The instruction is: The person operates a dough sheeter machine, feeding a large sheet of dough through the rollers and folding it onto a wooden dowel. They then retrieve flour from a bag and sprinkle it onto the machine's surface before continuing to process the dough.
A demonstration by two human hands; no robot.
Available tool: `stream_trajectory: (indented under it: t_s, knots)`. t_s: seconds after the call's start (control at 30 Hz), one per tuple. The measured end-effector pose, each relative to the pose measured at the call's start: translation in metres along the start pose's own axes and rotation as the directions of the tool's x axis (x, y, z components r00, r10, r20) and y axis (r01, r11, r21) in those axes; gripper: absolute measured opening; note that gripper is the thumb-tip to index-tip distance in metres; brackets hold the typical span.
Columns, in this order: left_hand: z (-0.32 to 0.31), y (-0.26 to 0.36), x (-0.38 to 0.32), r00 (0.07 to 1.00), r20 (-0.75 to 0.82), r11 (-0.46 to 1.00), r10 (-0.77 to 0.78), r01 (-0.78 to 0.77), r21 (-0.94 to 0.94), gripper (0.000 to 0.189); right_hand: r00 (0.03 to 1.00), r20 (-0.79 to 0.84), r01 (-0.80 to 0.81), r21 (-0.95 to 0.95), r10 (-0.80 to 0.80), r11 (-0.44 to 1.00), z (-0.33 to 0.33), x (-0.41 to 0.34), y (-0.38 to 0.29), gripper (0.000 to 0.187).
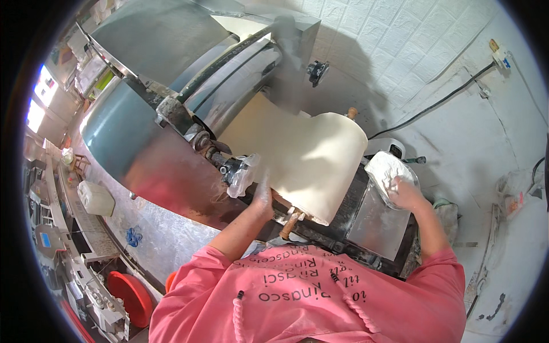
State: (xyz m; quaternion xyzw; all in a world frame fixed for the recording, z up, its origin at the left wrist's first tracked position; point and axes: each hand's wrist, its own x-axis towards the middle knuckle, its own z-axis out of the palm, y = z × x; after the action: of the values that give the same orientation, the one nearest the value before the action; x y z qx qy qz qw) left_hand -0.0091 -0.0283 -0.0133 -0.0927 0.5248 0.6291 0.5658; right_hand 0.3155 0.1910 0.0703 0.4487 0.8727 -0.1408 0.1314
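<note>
A pale dough sheet [296, 148] comes out of the rollers of a large metal dough-sheeting machine [171, 141] and wraps around a roll in front of me. A wooden rolling pin's handle [290, 226] sticks out of the roll's near end. My left hand [263, 197] is at the sheet's near side edge, blurred and powdered white; its grip is unclear. On the right, my right hand [405, 194] is curled into white powder, apparently flour [386, 171], in a shallow bowl [414, 173]. Its fingertips are partly hidden.
Beside the sheet, a black adjusting knob [236, 171] has torn clear plastic on it. A metal plate [379, 227] lies below the bowl. Along the wall runs a black cable [437, 105]. A white jerrycan [96, 198] and a red basin [130, 299] stand to the left.
</note>
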Motion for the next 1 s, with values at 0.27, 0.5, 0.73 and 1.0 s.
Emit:
stream_trajectory:
  t_s: [0.27, 0.5, 0.73, 1.0]
  knots:
    - [-0.035, -0.051, 0.061, 0.950, 0.303, 0.910, -0.079, 0.193, -0.368, 0.059, 0.974, -0.208, -0.007, 0.378, 0.092, 0.926, 0.013, 0.025, 0.009, 0.022]
    - [-0.025, -0.049, 0.045, 0.967, 0.245, 0.960, -0.069, 0.131, -0.249, 0.051, 0.510, -0.639, 0.672, -0.121, -0.576, 0.730, 0.021, 0.033, -0.178, 0.020]
    - [0.002, -0.006, 0.001, 0.987, 0.052, 0.988, 0.154, -0.154, -0.002, 0.057, 0.850, -0.042, 0.466, -0.403, -0.525, 0.787, -0.031, 0.136, -0.203, 0.048]
    - [-0.029, -0.048, 0.038, 0.903, 0.429, 0.927, 0.004, 0.157, -0.340, 0.052, 0.702, 0.297, 0.711, -0.245, -0.647, 0.659, 0.002, 0.054, -0.270, 0.048]
